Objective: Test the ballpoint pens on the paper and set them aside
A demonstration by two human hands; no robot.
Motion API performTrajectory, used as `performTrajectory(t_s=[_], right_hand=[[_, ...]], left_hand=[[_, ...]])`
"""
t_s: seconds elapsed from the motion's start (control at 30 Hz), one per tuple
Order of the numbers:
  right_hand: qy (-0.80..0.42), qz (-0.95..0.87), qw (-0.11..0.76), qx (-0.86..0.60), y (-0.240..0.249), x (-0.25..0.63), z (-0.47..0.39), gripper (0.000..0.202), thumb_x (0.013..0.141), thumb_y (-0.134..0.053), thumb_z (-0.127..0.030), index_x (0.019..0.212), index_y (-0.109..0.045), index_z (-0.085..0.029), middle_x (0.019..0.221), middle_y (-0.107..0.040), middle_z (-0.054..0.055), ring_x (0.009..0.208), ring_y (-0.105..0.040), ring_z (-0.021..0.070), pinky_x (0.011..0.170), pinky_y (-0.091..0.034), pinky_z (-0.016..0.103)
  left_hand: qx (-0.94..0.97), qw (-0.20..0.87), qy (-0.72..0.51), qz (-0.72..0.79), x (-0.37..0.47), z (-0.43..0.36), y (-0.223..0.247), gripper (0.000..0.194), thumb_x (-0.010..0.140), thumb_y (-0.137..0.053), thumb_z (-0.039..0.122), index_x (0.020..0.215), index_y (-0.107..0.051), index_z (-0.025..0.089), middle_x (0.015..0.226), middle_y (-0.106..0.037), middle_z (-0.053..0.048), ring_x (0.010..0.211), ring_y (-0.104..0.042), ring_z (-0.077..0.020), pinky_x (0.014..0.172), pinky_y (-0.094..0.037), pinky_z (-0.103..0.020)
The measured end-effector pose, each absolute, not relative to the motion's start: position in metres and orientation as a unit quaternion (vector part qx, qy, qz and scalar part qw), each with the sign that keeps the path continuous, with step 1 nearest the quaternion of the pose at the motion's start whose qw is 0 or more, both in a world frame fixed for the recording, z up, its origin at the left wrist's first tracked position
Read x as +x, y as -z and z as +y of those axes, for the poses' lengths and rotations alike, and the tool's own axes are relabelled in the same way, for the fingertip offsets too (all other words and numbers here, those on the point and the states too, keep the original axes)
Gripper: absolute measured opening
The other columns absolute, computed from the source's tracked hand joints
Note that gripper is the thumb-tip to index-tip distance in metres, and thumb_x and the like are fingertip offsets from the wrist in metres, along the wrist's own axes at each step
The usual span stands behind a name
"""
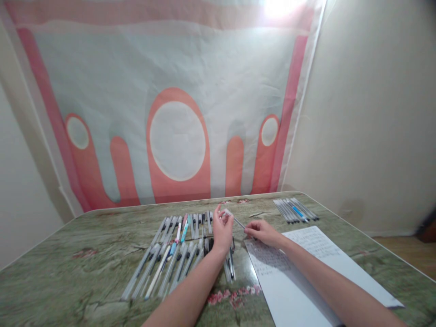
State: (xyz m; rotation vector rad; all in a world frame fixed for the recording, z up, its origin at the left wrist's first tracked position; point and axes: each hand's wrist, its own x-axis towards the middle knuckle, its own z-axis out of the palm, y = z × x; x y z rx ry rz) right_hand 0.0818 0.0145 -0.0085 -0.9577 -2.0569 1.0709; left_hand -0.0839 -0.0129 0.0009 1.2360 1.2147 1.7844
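Note:
A slim clear-barrelled pen is held in the air between my two hands, slanting down to the right. My left hand has its fingers and thumb closed around the pen's upper left end. At the lower right end, my right hand pinches the pen, and its fingers cover the tip. Under and beside my left forearm lie rows of pens, mostly clear with dark caps or grips, a few white, blue or pink. My right forearm passes over white paper sheets with handwriting.
A second group of pens, one with a blue label, lies side by side at the table's back right. The green marbled table has printed pink flowers. A pink and grey patterned cloth hangs behind its far edge.

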Motion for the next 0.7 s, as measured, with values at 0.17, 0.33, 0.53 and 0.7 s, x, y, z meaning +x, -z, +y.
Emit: performTrajectory(t_s=[0.17,0.33,0.53,0.7], right_hand=[[-0.194,-0.755,0.363,-0.51,0.011,0.108,0.039,0.035,0.077,-0.047,-0.043,0.065,-0.062,-0.014,0.058,-0.06,0.002,0.055,-0.051,0.0138,0.051,-0.034,0.023],[-0.036,-0.738,0.258,-0.622,0.02,0.157,0.063,0.033,0.076,-0.05,-0.042,0.059,-0.062,-0.017,0.058,-0.062,0.007,0.056,-0.055,0.0172,0.05,-0.032,0.025],[0.083,-0.669,0.165,-0.72,0.031,0.183,0.069,0.027,0.078,-0.05,-0.039,0.073,-0.062,-0.016,0.077,-0.063,0.011,0.073,-0.059,0.0217,0.056,-0.037,0.026],[0.138,-0.655,0.148,-0.729,0.029,0.177,0.064,0.025,0.082,-0.045,-0.037,0.093,-0.058,-0.018,0.095,-0.057,0.01,0.081,-0.058,0.0215,0.061,-0.04,0.028]], left_hand=[[0.704,0.216,-0.485,0.471,-0.066,-0.045,-0.007,0.04,0.065,-0.063,0.033,0.102,-0.053,0.021,0.11,-0.05,-0.009,0.104,-0.046,-0.0229,0.091,-0.031,-0.037],[0.855,0.196,-0.246,0.411,-0.047,-0.075,-0.004,0.065,0.047,-0.07,0.054,0.102,-0.057,0.023,0.12,-0.047,-0.015,0.111,-0.04,-0.0344,0.094,-0.023,-0.047],[0.888,0.178,-0.098,0.412,-0.045,-0.084,-0.011,0.086,0.058,-0.049,0.07,0.127,-0.036,0.019,0.135,-0.032,-0.014,0.124,-0.024,-0.0322,0.101,-0.013,-0.048],[0.891,0.173,-0.039,0.419,-0.045,-0.085,-0.015,0.092,0.061,-0.038,0.075,0.132,-0.026,0.018,0.14,-0.022,-0.013,0.128,-0.015,-0.0301,0.103,-0.01,-0.047]])
